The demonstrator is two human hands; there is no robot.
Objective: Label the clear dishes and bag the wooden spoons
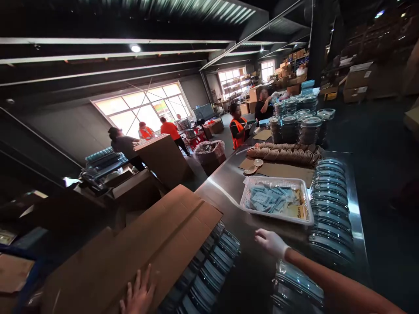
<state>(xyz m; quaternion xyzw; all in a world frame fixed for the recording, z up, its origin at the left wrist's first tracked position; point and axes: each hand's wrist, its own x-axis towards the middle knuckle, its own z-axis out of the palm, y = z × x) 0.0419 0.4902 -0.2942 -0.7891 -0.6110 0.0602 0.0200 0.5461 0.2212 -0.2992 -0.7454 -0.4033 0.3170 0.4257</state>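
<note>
Head view: rests left hand [140, 294] on the cardboard [170, 222], fingers spread, beside stacked clear lids [210, 271]; holds gloved right hand [271, 242] loosely half-open, near the white basket [278, 217]. Apparently steadies the cardboard; for shifting it, calls for an edge grip.

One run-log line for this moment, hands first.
left hand: fingers spread on cardboard | right hand: gloved, over metal table, near white basket | basket: packets | table's right side: clear plastic stack
</note>
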